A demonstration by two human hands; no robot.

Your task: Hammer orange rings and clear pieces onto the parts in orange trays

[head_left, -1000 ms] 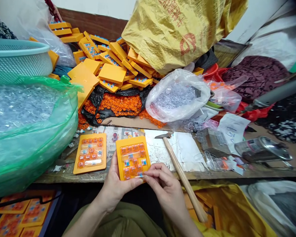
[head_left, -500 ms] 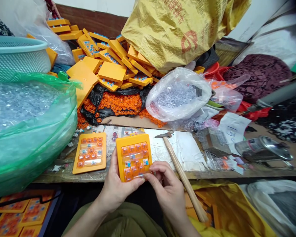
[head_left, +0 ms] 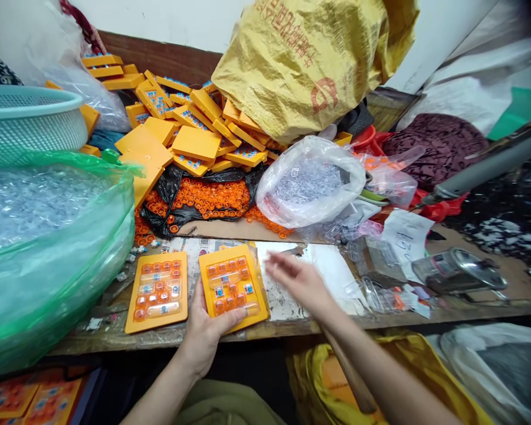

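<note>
My left hand (head_left: 207, 330) grips a flat yellow-orange plastic panel (head_left: 259, 295) by its lower left side, thumb across the front. Round orange caps and clear long covers fill the panel's recess, with small blue parts showing under some. My right hand (head_left: 298, 282) is off the panel, a little blurred, with its fingers stretched forward above the white paper and nothing visible in them. It hides much of a hammer (head_left: 351, 381), whose wooden handle shows below my forearm. A similar panel (head_left: 183, 295) lies on the bench to the left.
Loose orange caps (head_left: 212, 199) fill a black bag behind. A white bag (head_left: 307, 183) of clear pieces stands beside it. A green bag (head_left: 101, 248) bulges at left below a blue basket (head_left: 30, 100). Orange panels (head_left: 197, 143) are heaped at the back; a lidded container (head_left: 458, 271) stands right.
My right hand has left the panel's lower right edge and moved forward and right over the hammer. The panel in my left hand has come nearer the bench. The view has shifted slightly.
</note>
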